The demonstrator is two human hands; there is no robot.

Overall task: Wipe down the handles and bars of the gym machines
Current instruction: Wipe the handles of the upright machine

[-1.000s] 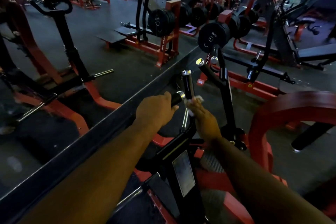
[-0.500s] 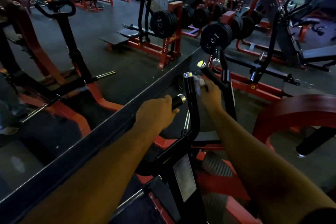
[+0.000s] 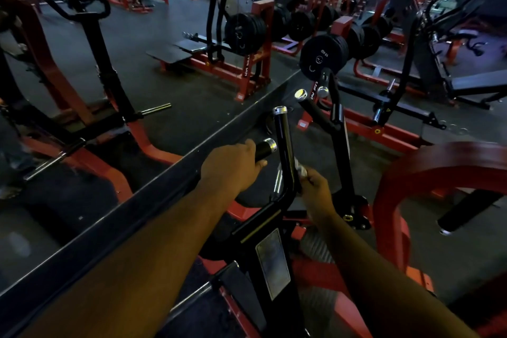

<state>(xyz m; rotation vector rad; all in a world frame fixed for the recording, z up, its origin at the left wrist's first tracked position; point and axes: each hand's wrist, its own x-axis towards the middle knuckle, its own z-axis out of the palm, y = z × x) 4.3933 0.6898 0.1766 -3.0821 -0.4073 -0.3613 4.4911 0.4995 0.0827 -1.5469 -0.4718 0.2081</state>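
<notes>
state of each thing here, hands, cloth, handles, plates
left hand: grips the side handle
right hand: holds the cloth
cloth: pressed against the upright handle, low on it
plates: loaded on the machine

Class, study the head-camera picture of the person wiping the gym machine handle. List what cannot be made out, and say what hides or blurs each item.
1. The cloth: mostly covered by the right hand; size and colour unclear.
2. The side handle: only its end shows; the left hand wraps the rest.
3. The label plate on the machine: text blurred by glare.
4. Far racks at the top edge: dark, blurred.
</notes>
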